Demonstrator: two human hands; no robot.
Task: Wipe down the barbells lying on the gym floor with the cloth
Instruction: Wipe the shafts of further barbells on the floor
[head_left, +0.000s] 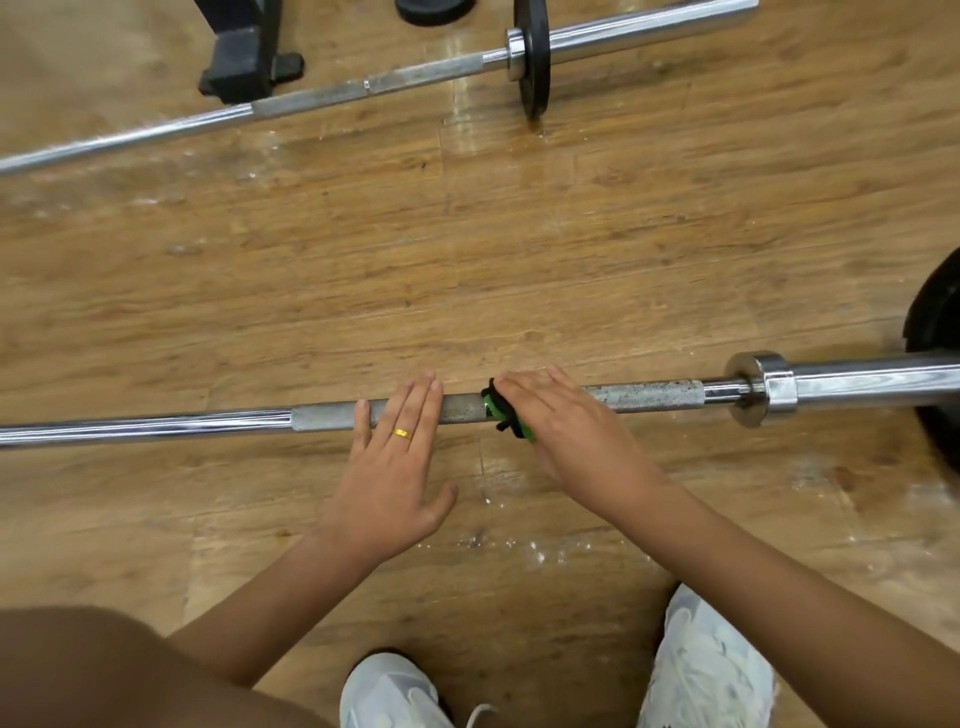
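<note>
The near barbell (649, 397) lies on the wooden floor (467, 234). It is rigid steel, judged heavy and liable to roll. Its knurled section offers grip; the chrome parts are probably slippery. The cloth (506, 415) — soft, bunched, green and black — sits on the knurling under the right hand (576, 441), whose fingers (535, 387) lie straight over it. The left hand (395, 467) rests flat on the bar just beside it, holding nothing. A second barbell (311, 98) lies well apart.
</note>
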